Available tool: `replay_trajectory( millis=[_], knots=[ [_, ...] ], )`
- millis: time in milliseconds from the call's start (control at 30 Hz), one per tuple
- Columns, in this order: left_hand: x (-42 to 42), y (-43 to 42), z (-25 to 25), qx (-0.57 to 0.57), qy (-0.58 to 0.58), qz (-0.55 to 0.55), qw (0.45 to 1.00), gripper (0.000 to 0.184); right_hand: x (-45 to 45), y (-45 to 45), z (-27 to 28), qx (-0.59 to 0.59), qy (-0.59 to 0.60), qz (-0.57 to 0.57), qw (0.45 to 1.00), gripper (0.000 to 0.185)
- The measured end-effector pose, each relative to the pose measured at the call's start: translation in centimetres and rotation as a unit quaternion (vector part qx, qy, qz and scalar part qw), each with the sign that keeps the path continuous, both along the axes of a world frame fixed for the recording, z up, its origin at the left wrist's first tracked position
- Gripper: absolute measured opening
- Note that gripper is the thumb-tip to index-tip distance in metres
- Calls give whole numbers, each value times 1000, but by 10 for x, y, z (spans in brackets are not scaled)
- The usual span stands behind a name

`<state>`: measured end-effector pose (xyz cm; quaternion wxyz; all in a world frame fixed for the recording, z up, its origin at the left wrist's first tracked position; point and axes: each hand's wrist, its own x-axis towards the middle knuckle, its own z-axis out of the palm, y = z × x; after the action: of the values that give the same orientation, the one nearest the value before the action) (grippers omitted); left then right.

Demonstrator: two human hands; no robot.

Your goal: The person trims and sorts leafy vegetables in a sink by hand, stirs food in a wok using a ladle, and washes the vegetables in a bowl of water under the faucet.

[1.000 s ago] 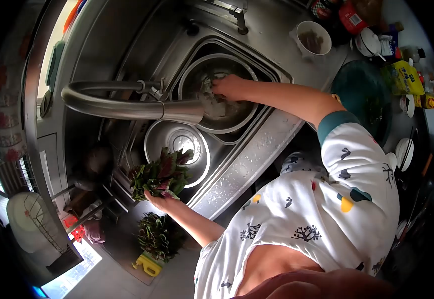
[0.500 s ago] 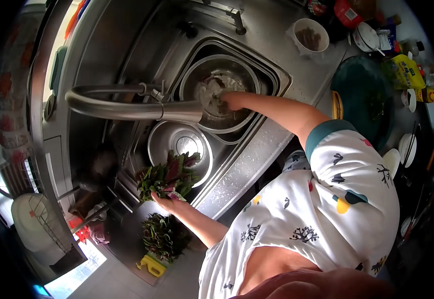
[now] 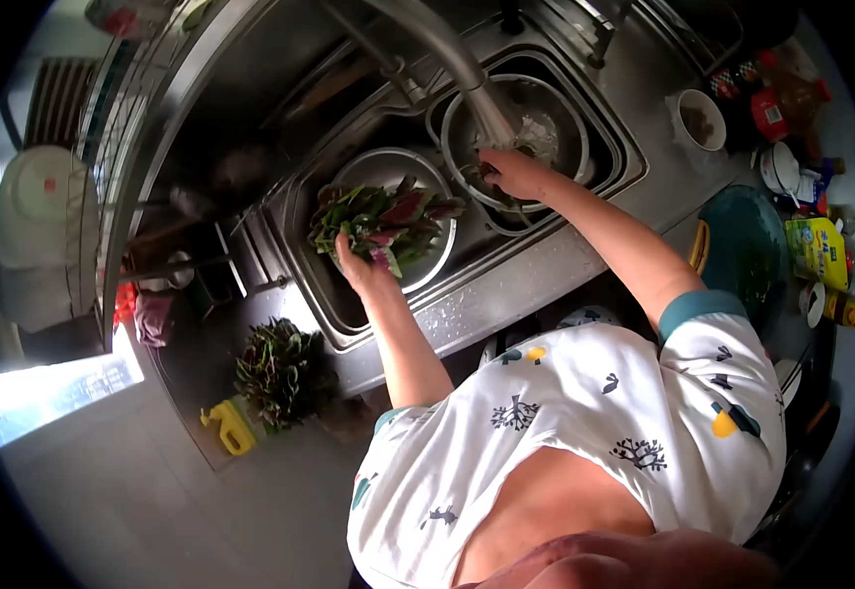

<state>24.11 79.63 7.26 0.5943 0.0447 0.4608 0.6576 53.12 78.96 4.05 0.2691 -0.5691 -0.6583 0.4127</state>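
Note:
My left hand holds a bunch of red and green leaves above a steel bowl in the left part of the sink. At the near-left rim of a second steel basin, which has water in it, is my right hand. Its fingers are bent together around a thin green stem or leaf, too small to make out well. The faucet head points down into this basin, just behind my right hand.
Another leafy bunch lies left of the sink, beside a yellow bottle. On the right stand a white bowl, a dark green basin, a yellow packet and several bottles. A dish rack hangs at the upper left.
The view has turned and shifted. My right hand has come out of the water to the basin's near-left rim. My left hand still holds the leaves, now over the left bowl.

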Motion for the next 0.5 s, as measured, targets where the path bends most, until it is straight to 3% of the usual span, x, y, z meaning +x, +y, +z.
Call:
replay_trajectory(
  millis=[67,133,233,267,300,367,500],
  knots=[
    [-2,2,-12,11,-25,-10,1000,42,-28,1,66,10,63,16,998,17],
    [7,0,-10,18,-31,-32,999,42,-63,4,115,102,85,-1,991,17],
    [17,-2,-21,13,-49,-56,997,43,-119,8,143,224,122,-36,966,15],
    [25,-4,-11,-13,-21,-77,997,44,-135,8,136,262,136,-38,955,16],
    [30,-4,-7,-19,-15,-93,995,43,-146,7,133,252,44,-3,967,20],
    [34,-1,-11,-10,-26,-106,994,43,-173,11,78,322,-83,71,940,25],
    [37,3,-24,9,-46,-120,992,42,-164,-2,65,290,-186,89,934,32]
  ],
)
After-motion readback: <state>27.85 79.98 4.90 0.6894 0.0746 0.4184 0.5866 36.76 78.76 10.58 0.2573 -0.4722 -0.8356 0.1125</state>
